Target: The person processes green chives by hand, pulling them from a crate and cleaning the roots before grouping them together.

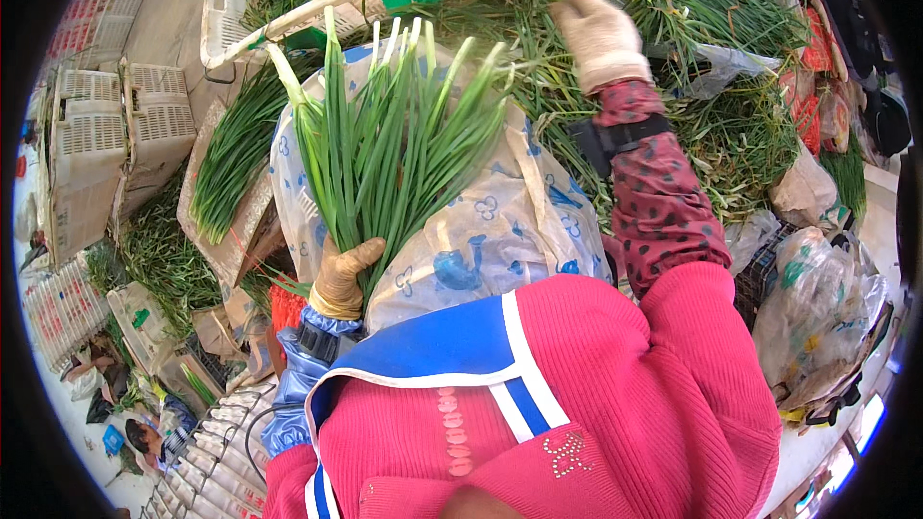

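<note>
A: Where is the bunch [385, 159] held?
B: Mid-frame, before the patterned sheet [519, 240]. Its lower end is clamped by the fingers of the left hand [348, 279]; its pale ends are fanned upward.
A: And the right hand [600, 37]?
B: It is held out at upper centre, above the greens [711, 5]. Whether anything is gripped by its fingers cannot be told.
A: What is done?
B: One bunch is gathered; much loose stuff seems left unbunched at upper right.
</note>
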{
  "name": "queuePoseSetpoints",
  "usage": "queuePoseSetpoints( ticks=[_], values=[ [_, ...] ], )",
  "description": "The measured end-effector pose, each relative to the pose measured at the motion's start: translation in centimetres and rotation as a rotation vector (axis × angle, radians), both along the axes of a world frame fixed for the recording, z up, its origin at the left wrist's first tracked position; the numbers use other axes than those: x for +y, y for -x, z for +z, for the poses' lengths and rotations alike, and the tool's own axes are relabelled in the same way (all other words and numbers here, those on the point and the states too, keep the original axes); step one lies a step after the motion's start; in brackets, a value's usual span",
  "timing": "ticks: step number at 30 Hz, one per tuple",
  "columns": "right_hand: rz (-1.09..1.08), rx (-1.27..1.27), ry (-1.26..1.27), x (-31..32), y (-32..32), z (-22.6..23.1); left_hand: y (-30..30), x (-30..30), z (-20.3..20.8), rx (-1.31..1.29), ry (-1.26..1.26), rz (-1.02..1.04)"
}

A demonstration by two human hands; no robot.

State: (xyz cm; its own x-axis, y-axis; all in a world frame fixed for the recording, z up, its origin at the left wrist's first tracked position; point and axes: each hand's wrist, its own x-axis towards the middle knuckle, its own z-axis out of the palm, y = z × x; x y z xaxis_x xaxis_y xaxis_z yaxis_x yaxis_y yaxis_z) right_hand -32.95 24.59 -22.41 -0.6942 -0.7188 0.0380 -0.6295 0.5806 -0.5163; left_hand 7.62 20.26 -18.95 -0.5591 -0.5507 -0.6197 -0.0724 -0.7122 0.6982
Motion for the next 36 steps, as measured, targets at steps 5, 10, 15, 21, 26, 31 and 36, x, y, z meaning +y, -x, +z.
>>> queuePoseSetpoints(
  ticks=[5,10,15,21,26,31,36],
  values=[
    [-0.340,0.055,-0.112,3.2,3.9,1.4,-0.3,-0.2,-0.5,-0.054,-0.010,-0.010],
    [0.207,-0.395,-0.089,0.6,-3.0,1.2,0.2,-0.4,-0.4,-0.047,-0.058,0.002],
    [0.193,-1.127,0.174,-0.8,-8.2,-0.6,0.3,0.1,-0.4,0.012,0.007,0.043],
    [0.162,-1.280,0.320,1.2,-7.9,-0.3,0.0,-0.1,-0.8,-0.027,-0.022,0.060],
    [0.285,-0.845,0.288,2.5,-7.1,0.1,-0.1,-0.1,-1.2,0.038,0.096,-0.007],
    [0.386,-0.060,0.249,2.7,-5.7,-0.3,0.9,-0.3,-0.6,-0.148,0.100,-0.057],
    [-0.197,0.088,-0.057,4.2,2.6,0.3,1.3,-0.1,-0.1,-0.133,0.157,-0.052]
  ],
)
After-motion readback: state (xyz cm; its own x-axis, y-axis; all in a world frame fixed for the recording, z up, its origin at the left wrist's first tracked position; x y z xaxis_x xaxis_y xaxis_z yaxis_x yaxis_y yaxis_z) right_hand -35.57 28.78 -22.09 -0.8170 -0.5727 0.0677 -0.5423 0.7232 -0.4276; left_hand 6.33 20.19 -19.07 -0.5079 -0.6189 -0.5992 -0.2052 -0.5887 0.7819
